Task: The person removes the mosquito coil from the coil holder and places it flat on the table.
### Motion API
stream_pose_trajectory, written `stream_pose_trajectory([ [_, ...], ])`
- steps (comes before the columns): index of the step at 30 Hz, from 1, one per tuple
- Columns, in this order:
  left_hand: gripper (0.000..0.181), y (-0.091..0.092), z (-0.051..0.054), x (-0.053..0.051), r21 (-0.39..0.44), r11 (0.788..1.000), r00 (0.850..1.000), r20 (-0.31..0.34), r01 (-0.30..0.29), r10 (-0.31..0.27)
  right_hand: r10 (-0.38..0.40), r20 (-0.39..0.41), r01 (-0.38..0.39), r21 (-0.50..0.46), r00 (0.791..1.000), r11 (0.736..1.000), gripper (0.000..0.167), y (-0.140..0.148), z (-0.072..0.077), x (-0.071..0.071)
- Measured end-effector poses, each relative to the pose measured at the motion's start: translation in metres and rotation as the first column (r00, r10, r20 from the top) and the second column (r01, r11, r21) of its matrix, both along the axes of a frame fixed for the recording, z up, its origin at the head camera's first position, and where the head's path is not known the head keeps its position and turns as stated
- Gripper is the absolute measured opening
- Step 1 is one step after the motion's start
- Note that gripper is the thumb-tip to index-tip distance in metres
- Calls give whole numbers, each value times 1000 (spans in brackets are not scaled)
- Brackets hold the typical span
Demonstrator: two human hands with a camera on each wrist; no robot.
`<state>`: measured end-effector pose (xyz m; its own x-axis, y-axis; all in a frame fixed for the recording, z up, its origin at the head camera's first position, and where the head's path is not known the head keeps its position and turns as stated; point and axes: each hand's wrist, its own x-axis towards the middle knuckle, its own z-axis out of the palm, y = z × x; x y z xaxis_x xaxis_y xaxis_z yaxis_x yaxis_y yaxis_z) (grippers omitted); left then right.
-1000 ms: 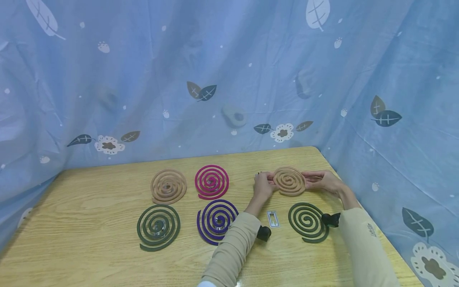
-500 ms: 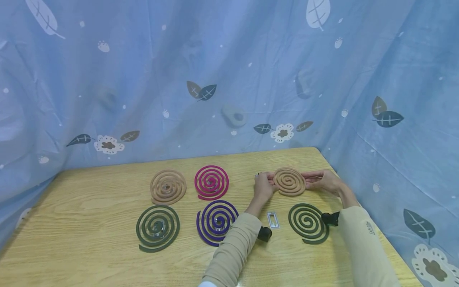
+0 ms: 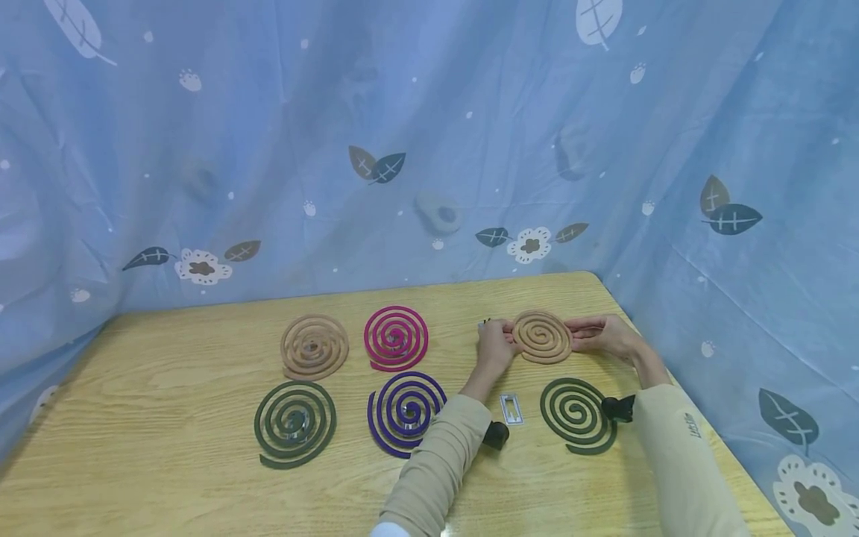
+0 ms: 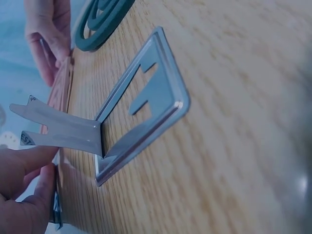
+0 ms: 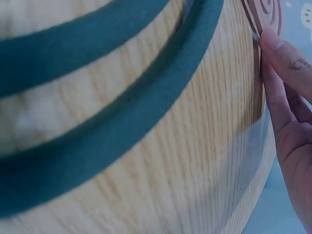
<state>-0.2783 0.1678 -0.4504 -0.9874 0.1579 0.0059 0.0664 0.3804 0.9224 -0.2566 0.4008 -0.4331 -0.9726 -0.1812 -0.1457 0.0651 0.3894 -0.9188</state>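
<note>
A tan spiral coil [image 3: 542, 337] at the table's right back lies between the two hands. My left hand [image 3: 495, 347] pinches its left edge, and my right hand [image 3: 607, 339] pinches the right edge between thumb and fingers. Beside the left hand, a bit of a metal piece shows at its far side. In the left wrist view a metal stand [image 4: 170, 105] with a raised, notched tab is in front of the left hand [image 4: 24, 190]. The right wrist view has the right hand [image 5: 292, 107] at the coil [image 5: 273, 14].
A green coil [image 3: 577, 416] lies near the right sleeve, with the flat metal stand [image 3: 511, 409] to its left. Further left are a purple coil [image 3: 408, 399], a magenta coil [image 3: 396, 317], another tan coil [image 3: 295, 347] and another green coil [image 3: 268, 440]. A blue curtain [image 3: 429, 112] hangs behind.
The head view has shifted slightly. Both hands keep their hold on the tan coil, which has hardly moved.
</note>
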Motion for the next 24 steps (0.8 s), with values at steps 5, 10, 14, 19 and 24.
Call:
stream_pose_trajectory([
  [5, 37, 2, 0, -2, -34, 999, 999, -38, -6, 5, 9, 3, -9, 19, 1000, 1000, 54, 0, -1, -4],
  [10, 37, 2, 3, 0, -63, 998, 999, -40, -9, 7, 19, 14, -20, 61, 1000, 998, 54, 0, 0, -7],
  [14, 36, 2, 6, 2, -38, 999, 999, -32, -16, 14, 42, 2, -42, 104, 999, 994, 54, 0, 3, -8],
  [19, 37, 3, 5, 1, -19, 1000, 999, -43, -10, 9, 64, -10, -62, 127, 998, 990, 51, -2, 6, -9],
  [24, 35, 3, 3, -1, -38, 999, 998, -59, -7, 5, 63, 5, -64, 120, 998, 991, 50, -4, 7, -8],
])
